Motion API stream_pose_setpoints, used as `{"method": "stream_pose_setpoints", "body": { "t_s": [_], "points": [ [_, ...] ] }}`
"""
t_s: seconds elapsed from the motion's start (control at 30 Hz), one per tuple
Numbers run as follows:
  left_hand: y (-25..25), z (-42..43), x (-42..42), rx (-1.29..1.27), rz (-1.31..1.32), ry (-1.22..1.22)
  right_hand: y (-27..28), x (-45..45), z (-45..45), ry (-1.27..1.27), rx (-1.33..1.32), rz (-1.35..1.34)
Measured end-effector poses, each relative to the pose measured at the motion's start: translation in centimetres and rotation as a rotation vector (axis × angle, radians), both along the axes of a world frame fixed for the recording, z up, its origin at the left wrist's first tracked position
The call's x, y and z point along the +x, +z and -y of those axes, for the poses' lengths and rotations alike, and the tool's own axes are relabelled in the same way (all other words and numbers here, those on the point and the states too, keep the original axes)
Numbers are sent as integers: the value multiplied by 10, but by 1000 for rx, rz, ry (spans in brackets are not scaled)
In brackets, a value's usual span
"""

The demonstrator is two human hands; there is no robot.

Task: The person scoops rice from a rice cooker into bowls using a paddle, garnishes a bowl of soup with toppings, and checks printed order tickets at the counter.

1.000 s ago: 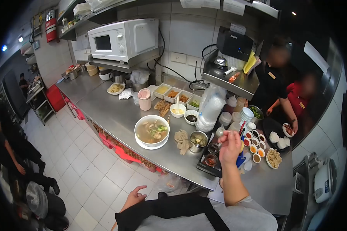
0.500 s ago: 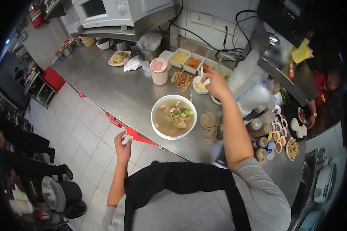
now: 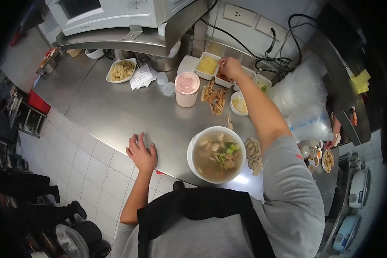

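Note:
My right hand (image 3: 230,69) reaches to the back of the counter, fingers curled down into a white container (image 3: 222,83) of brownish-orange topping. Its fingertips are partly hidden, so I cannot make out what they pinch. My left hand (image 3: 142,153) lies at the counter's front edge with its fingers spread, holding nothing. Between my arms stands a large white bowl (image 3: 190,155) of broth with dumplings (image 3: 205,142) and chopped greens (image 3: 230,148). A small white bowl (image 3: 237,112) with yellow bits sits below my right forearm, beside the wooden clips (image 3: 216,101).
A pink lidded canister (image 3: 187,93) stands left of the clips. A crumpled cloth (image 3: 253,157) lies right of the soup bowl. Farther left are paper slips (image 3: 142,77) and a bowl of rice-like food (image 3: 121,71). Plastic bags (image 3: 303,103) bulge at right; a microwave shelf (image 3: 116,43) overhangs.
My right hand has left the small bowl and moved back to the topping container. My left hand has come from beyond the edge onto the counter, and the view has shifted closer.

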State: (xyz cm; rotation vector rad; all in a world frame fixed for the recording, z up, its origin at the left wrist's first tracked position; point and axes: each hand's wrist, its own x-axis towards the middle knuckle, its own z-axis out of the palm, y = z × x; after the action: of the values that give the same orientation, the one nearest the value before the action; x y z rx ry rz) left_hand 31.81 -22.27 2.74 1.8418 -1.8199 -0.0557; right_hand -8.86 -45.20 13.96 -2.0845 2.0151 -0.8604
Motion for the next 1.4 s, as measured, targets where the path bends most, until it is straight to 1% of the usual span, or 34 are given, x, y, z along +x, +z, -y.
{"method": "stream_pose_setpoints", "body": {
  "t_s": [0.03, 0.13, 0.23, 0.33, 0.47, 0.53, 0.63, 0.7, 0.73, 0.77, 0.83, 0.9, 0.97, 1.0, 1.03, 1.07, 1.1, 1.13, 1.17, 1.2, 1.23, 1.27, 1.3, 1.33, 1.37, 1.4],
  "points": [
    [3, 1, -1, 13, 10, -5, -3, 3, 10, -47, -42, -142],
    [8, 3, 0, 46, 17, -5, 8, 25, 29, -95, 238, -283],
    [9, 3, 0, 57, 28, -9, 4, 38, 45, -52, 243, -386],
    [10, 3, 1, 75, 26, -21, 3, 54, 44, -193, 302, -610],
    [8, 3, 4, 86, 21, -29, -15, 52, 52, -272, 298, -593],
    [7, 3, 3, 65, 25, -38, -7, 51, 50, -359, 264, -540],
    [9, 3, 3, 75, 42, -49, 20, 43, 35, -275, 320, -356],
    [10, 3, 4, 62, 41, -44, -8, 15, 63, -197, 395, -268],
    [8, 3, 4, 67, 43, -49, -10, 2, 78, -64, 337, -392],
    [4, 3, 5, 44, 54, -50, -13, -9, 75, 67, 285, -509],
    [5, 5, 3, 13, 41, -60, 28, 11, 25, -60, 131, 110],
    [2, -5, 8, -13, 3, -111, 43, -20, -3, 315, -151, 434],
    [6, 2, 10, -60, -70, -206, 87, 9, -97, 118, -137, 555],
    [17, 12, 1, -133, -155, -341, 93, 12, -142, 191, -159, 495],
    [37, 21, -11, -203, -243, -478, 95, 17, -187, 260, -179, 429],
    [61, 28, -26, -266, -332, -614, 92, 32, -235, 229, -229, 491],
    [97, 36, -53, -306, -330, -712, 89, 31, -276, 109, -200, 196],
    [127, 47, -81, -331, -360, -839, 80, 34, -314, -20, -88, 124],
    [148, 60, -114, -357, -389, -965, 72, 38, -343, -119, 30, 163],
    [159, 74, -152, -377, -356, -1084, 61, 39, -365, -212, 148, 203],
    [169, 87, -189, -396, -319, -1197, 40, 35, -377, -231, 110, 195],
    [178, 94, -228, -325, -260, -1242, 13, 29, -383, -249, 69, 188],
    [185, 102, -267, -257, -199, -1283, -13, 22, -387, -243, 25, 49],
    [178, 115, -308, -242, -142, -1283, -37, 15, -387, -237, -20, -92],
    [163, 131, -347, -234, -87, -1282, -61, 14, -384, -255, -24, -159],
    [151, 145, -381, -154, 39, -1216, -78, 17, -383, -277, -25, -226]
  ]
}}
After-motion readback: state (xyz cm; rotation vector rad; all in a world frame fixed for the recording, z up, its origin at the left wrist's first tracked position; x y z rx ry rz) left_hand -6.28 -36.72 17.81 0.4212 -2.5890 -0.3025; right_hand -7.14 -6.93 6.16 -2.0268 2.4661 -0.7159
